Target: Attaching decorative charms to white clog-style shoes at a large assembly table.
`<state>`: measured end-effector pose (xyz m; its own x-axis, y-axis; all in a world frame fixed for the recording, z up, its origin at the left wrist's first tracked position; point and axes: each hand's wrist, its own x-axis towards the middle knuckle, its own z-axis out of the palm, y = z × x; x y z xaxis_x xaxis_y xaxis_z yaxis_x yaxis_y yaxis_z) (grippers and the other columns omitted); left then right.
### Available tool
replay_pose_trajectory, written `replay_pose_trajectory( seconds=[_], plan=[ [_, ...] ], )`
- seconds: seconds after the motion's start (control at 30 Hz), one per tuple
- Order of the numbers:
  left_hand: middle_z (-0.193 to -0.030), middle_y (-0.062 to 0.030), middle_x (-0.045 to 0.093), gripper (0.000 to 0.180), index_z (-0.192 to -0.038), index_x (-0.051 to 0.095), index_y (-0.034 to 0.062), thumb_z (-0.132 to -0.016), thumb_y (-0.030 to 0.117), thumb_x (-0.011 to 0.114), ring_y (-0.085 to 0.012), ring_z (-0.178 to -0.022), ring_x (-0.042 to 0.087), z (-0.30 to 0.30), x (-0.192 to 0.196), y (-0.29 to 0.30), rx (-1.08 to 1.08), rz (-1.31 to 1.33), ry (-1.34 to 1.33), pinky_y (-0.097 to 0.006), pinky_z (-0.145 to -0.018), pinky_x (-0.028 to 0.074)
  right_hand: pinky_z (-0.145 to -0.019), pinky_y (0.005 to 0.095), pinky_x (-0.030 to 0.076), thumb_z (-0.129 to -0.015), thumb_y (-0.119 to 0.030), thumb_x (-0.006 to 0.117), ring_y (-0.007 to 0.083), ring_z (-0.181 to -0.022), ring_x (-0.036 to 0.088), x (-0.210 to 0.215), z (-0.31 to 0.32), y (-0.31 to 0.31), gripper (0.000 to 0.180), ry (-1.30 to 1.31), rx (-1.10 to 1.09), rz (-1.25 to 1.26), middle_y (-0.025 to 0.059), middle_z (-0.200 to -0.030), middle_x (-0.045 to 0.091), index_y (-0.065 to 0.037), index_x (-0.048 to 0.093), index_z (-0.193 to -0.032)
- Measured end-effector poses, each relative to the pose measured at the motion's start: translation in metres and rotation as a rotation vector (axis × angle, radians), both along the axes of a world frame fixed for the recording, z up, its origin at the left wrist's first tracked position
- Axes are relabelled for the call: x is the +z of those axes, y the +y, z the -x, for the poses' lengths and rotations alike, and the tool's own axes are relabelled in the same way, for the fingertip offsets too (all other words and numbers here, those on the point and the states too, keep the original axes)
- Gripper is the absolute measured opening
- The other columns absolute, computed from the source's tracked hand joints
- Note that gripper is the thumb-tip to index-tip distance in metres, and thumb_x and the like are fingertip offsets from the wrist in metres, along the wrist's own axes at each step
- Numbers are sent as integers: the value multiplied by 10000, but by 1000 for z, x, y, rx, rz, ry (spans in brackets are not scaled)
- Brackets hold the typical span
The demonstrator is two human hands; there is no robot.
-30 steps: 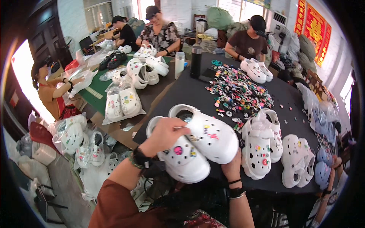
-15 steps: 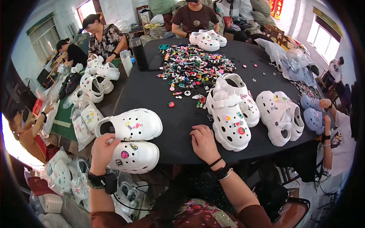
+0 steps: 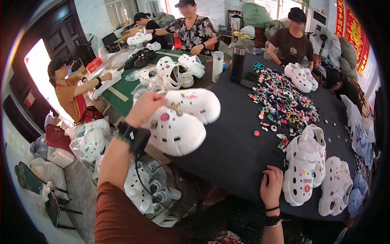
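My left hand grips a pair of white clogs at their heel ends, fingers closed over them. The nearer clog carries a pink charm and others; the farther clog lies beside it, toes pointing right. They appear lifted at the table's left edge; their undersides are hidden. My right hand rests on the black table, fingers loosely bent and holding nothing. Just right of it stands a white clog pair with charms, one strap covered in clear plastic. Another white pair sits farther right.
A heap of colourful shoe charms spreads over the black table. Behind are a black bottle, a white bottle and teal scissors. More clogs crowd the green table. Several people work around.
My left hand has raised the white clog pair and carried it left, toward the other table. The view has turned left. My right hand stays on the table near the charmed clogs.
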<state>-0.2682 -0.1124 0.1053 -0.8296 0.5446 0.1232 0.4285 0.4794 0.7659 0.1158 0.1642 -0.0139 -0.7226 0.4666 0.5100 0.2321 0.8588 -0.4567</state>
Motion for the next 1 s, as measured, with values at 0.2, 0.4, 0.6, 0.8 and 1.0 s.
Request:
replay_pose_trajectory(
  seconds=[0.2, 0.4, 0.6, 0.8, 1.0],
  plan=[
    [-721, -155, 694, 243, -841, 763, 57, -794, 294, 735, -258, -658, 672, 183, 18, -30, 342, 31, 641, -374, -636, 512, -933, 470, 423, -754, 59, 612, 364, -1066, 538, -2, 6, 0, 163, -36, -4, 13, 153, -1083, 587, -5, 573, -899],
    [-1189, -292, 624, 653, -1244, 607, -26, -812, 454, 703, -417, -1169, 556, 252, 11, -26, 578, 253, 642, -442, -1014, 443, -930, 465, 427, -748, 59, 612, 361, -1054, 538, -4, 4, 6, 170, -71, -45, 23, 152, -1079, 581, -12, 564, -896],
    [-1345, -201, 508, 667, -1310, 550, 95, -834, 554, 640, -440, -1302, 407, 205, -102, -6, 746, 340, 457, -689, -992, 341, -908, 444, 436, -752, 87, 574, 363, -1023, 535, 1, 11, 2, 164, -67, -72, 4, 156, -1052, 577, -10, 553, -884],
    [-1490, -234, 388, 895, -1459, 406, 185, -762, 690, 649, -478, -1415, 251, 144, -132, -2, 657, 597, 224, -703, -1084, 216, -943, 477, 418, -758, 56, 593, 371, -1054, 527, -10, 5, 8, 167, -107, -54, 18, 159, -1086, 567, -17, 561, -904],
    [-1222, -156, 617, 555, -1193, 682, 220, -717, 485, 785, -365, -1231, 506, 167, -145, -17, 643, 396, 271, -588, -997, 409, -914, 474, 420, -759, 47, 596, 373, -1048, 527, -10, 1, 7, 157, -84, -61, 19, 160, -1076, 572, -20, 558, -896]
  ],
)
